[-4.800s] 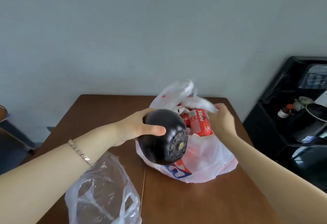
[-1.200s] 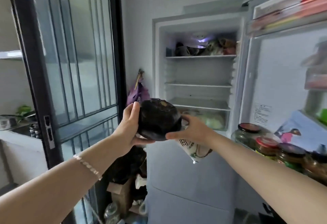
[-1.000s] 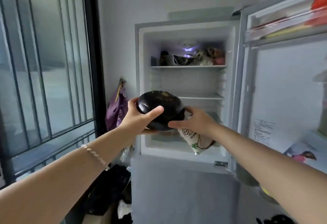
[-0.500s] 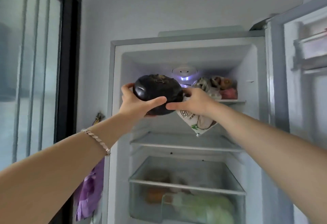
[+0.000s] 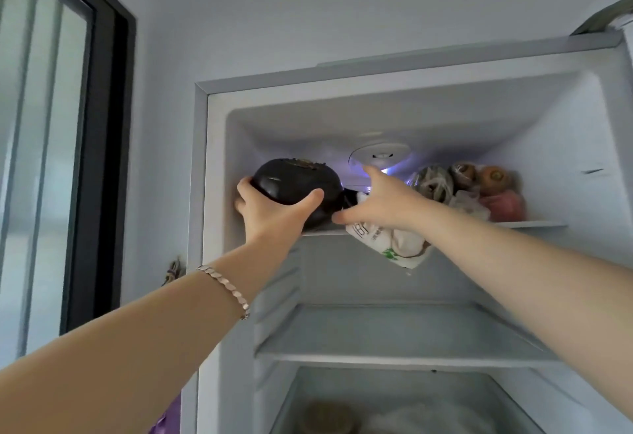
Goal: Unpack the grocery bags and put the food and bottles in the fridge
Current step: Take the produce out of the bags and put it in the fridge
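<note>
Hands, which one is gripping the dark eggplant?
The left hand, wearing the bracelet, has the eggplant in its grip; the right hand holds a white packet.

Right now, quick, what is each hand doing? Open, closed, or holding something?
Left hand: grips the dark eggplant at the top shelf.
Right hand: holds the white packet, which hangs below it.

The round, glossy dark-purple eggplant is at the left end of the open fridge's top shelf, stem cap up, gripped by the left hand. A white printed packet hangs below the shelf's front edge, held in the right hand.
</note>
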A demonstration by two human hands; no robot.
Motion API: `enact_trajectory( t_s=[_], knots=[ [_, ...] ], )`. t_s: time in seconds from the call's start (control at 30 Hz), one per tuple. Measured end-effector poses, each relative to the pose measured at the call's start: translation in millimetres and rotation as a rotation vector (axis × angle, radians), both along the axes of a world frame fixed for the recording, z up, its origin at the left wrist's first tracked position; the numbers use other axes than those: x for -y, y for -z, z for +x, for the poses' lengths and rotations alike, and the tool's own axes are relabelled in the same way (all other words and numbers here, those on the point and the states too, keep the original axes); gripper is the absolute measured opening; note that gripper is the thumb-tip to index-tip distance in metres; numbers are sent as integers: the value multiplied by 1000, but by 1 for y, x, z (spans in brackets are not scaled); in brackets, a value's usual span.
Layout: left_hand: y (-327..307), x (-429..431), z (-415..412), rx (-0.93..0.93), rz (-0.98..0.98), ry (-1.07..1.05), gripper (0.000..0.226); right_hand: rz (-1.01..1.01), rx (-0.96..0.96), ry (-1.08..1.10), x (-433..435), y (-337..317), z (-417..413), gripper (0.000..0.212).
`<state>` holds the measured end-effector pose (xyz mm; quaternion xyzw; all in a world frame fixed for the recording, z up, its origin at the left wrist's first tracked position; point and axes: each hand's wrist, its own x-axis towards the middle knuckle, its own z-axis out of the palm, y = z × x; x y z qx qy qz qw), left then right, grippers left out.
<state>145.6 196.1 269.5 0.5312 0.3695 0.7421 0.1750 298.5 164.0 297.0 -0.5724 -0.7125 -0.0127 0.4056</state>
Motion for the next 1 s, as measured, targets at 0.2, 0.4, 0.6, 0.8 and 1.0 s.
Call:
enact_trajectory(
  t_s=[0.2,0.4,0.6,0.8,1.0],
  knots=[
    [-11,-23,13,-51,-52,-29,96,84,2,191,-29,1,17,32],
    [-34,-39,11,-125,-288,-25,96,161,1,223,-35,-4,29,30],
    [-36,-49,-1,-459,-329,-297,92,181,26,214,-28,-2,35,38],
    [-30,-29,9,-762,-255,-497,103,179,24,204,-30,-2,37,32],
    [-29,-28,11,-581,-250,-362,104,213,2,195,-32,4,38,35]
  ],
)
